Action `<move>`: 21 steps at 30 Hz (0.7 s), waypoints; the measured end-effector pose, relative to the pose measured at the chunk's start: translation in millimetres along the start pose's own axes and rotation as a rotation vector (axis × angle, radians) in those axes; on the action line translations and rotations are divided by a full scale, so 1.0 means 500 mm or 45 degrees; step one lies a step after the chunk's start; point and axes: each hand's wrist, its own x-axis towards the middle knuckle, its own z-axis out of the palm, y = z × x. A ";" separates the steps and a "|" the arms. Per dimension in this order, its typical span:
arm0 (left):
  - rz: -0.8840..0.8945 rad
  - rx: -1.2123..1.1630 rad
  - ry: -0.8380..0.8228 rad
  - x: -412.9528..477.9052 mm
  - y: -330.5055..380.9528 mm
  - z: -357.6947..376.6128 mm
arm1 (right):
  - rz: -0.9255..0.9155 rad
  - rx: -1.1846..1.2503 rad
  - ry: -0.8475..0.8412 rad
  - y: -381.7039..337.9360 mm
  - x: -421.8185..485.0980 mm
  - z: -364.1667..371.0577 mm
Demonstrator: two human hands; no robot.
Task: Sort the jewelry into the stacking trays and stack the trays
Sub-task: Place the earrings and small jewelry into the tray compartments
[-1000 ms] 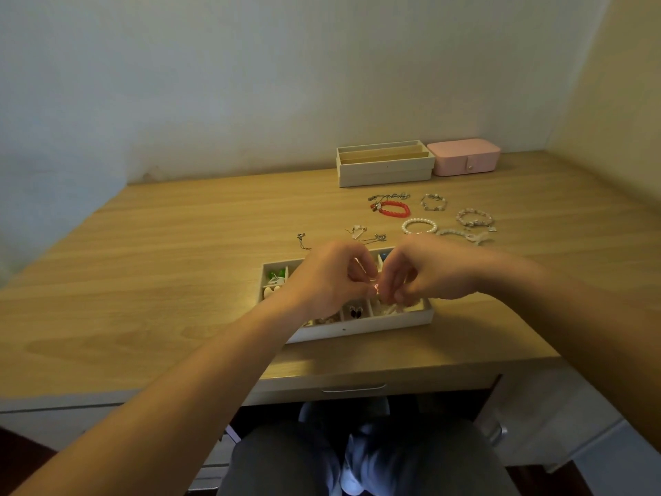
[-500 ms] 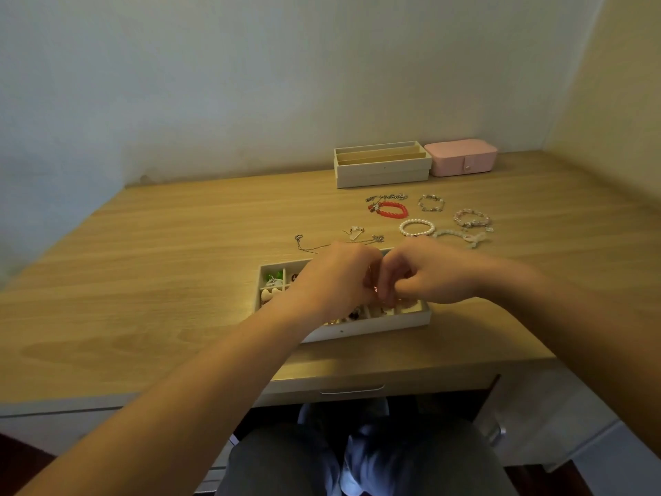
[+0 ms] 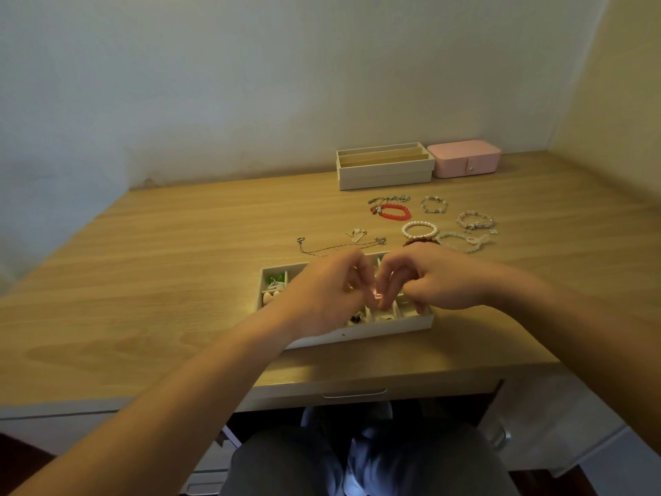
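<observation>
A white compartment tray [image 3: 361, 334] lies near the desk's front edge. It holds small pieces, among them a green one [image 3: 276, 279] and white ones [image 3: 270, 298] at its left end. Above the tray's middle, my left hand [image 3: 322, 293] and my right hand [image 3: 434, 281] meet fingertip to fingertip. Both pinch a tiny pinkish piece of jewelry [image 3: 375, 293], which the fingers mostly hide. Behind the tray lie a thin chain necklace [image 3: 334, 247], a red bracelet [image 3: 394, 212], a pearl bracelet [image 3: 419, 230] and several other bracelets [image 3: 475, 220].
Two stacked white trays [image 3: 384, 168] stand at the back of the desk, with a closed pink box [image 3: 464, 158] to their right. A wall closes off the desk's right side. The desk's left half is bare wood. A drawer handle [image 3: 354, 393] shows below the front edge.
Both hands stay together over the tray and have sunk slightly toward it. The chain necklace behind the tray now shows in full.
</observation>
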 end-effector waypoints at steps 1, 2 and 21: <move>-0.003 -0.007 -0.022 -0.004 0.000 0.005 | 0.010 -0.027 -0.019 0.001 0.002 0.003; -0.001 -0.007 -0.043 -0.007 0.001 0.009 | 0.017 -0.067 -0.033 0.001 0.005 0.005; -0.054 -0.088 -0.028 -0.009 -0.007 0.026 | -0.028 -0.172 0.166 -0.007 0.017 0.010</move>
